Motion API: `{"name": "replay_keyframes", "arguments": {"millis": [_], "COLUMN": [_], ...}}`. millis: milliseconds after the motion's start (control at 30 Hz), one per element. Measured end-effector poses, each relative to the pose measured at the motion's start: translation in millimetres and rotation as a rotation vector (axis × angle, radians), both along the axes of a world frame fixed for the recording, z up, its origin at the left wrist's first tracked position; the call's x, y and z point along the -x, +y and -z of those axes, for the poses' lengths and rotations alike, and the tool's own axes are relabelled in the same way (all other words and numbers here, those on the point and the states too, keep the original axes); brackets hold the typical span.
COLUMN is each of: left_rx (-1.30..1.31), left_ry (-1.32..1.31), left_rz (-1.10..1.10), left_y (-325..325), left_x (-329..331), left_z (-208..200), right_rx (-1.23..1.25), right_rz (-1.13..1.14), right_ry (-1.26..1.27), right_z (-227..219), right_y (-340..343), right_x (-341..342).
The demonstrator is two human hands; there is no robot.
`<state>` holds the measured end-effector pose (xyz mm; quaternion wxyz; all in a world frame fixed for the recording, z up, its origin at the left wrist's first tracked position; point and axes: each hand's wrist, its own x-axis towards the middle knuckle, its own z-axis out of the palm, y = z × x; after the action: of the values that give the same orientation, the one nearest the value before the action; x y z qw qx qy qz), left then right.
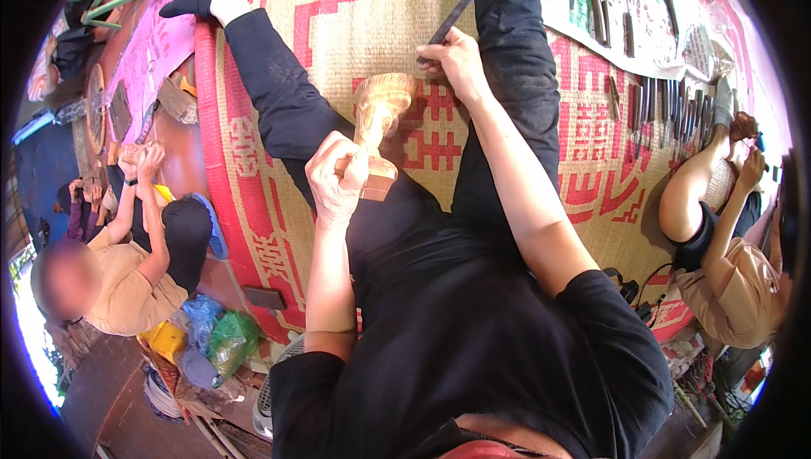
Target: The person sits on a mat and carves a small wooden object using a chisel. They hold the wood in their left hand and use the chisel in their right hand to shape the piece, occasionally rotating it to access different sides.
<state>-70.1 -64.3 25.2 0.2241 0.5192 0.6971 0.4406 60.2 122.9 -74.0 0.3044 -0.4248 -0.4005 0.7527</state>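
Note:
My left hand [340, 173] is closed round the lower part of a carved wooden trophy [384, 108], above its square base. The carving is light brown, with a rounded top, and leans slightly to the right over my lap. In my right hand [457, 62], up and to the right of the carving, is a slim dark flat carving tool [460, 13]. It slants up and to the right, apart from the wood. My fingers hide its lower end, so I cannot tell its exact kind.
A red and straw-coloured woven mat [338, 36] lies under my outstretched legs. Rows of chisels [672, 108] lie on it at the right, with more tools on a white sheet [646, 57]. One person [139, 277] sits at the left, another [739, 281] at the right. Plastic bags [232, 342] lie lower left.

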Motion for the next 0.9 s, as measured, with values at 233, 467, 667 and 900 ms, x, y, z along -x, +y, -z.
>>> {"name": "replay_keyframes", "arguments": {"millis": [233,467,667,900], "left_rx": [-0.022,-0.014,-0.007,0.006], "left_ry": [-0.046,-0.056,-0.080,-0.061], "left_rz": [-0.036,-0.048,-0.057,-0.030], "left_y": [-0.7,2.1,0.0,2.5], "left_x": [4.5,4.2,6.7,4.3], "left_z": [3.8,0.5,2.4,-1.6], "right_rx": [-0.056,0.037,-0.079,0.012], "right_rz": [-0.210,0.033,-0.142,-0.046], "right_ry": [0.060,-0.051,0.069,-0.034], "right_z": [-10.1,6.7,-16.8,-8.0], "right_y": [-16.3,-4.3,-14.0,-11.5], "right_x": [-1.2,3.6,1.7,10.4]}}
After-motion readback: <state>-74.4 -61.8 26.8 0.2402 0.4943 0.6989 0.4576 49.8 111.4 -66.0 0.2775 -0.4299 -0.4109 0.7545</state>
